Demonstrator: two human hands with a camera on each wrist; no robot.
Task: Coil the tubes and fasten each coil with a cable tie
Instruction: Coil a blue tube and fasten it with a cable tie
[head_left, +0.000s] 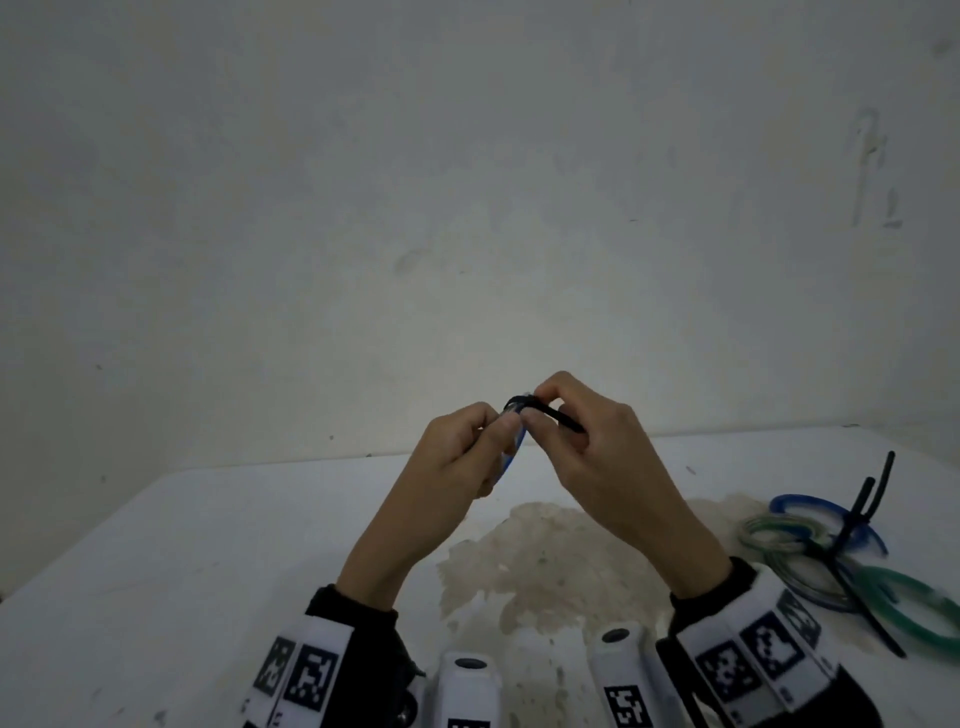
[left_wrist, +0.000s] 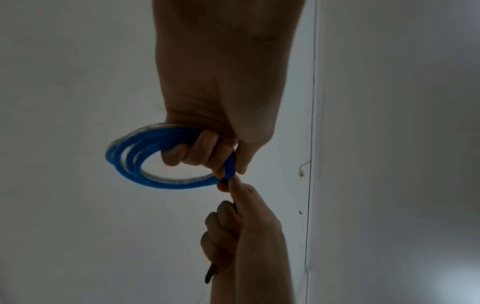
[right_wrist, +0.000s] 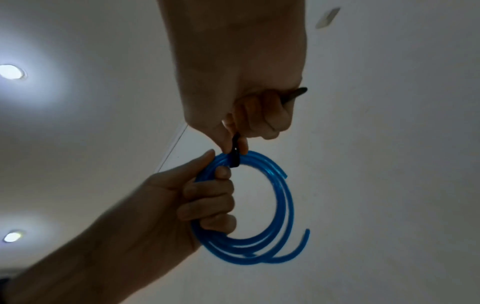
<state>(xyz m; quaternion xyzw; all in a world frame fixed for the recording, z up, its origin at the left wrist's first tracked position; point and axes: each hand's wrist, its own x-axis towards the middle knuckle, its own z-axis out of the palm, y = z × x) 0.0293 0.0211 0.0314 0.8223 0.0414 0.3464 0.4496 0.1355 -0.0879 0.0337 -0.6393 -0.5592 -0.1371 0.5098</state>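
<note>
Left hand (right_wrist: 197, 197) grips the blue coil (right_wrist: 275, 205) mid-frame, right hand (right_wrist: 249, 115) pinches the black cable tie (right_wrist: 235, 152) wrapped over it. Best bet: keep the loops bunched tight, pull the tail straight.

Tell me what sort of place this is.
Probably a plain indoor workroom: a bare, scuffed white wall, a stained white table against it, and recessed ceiling lights.
</note>
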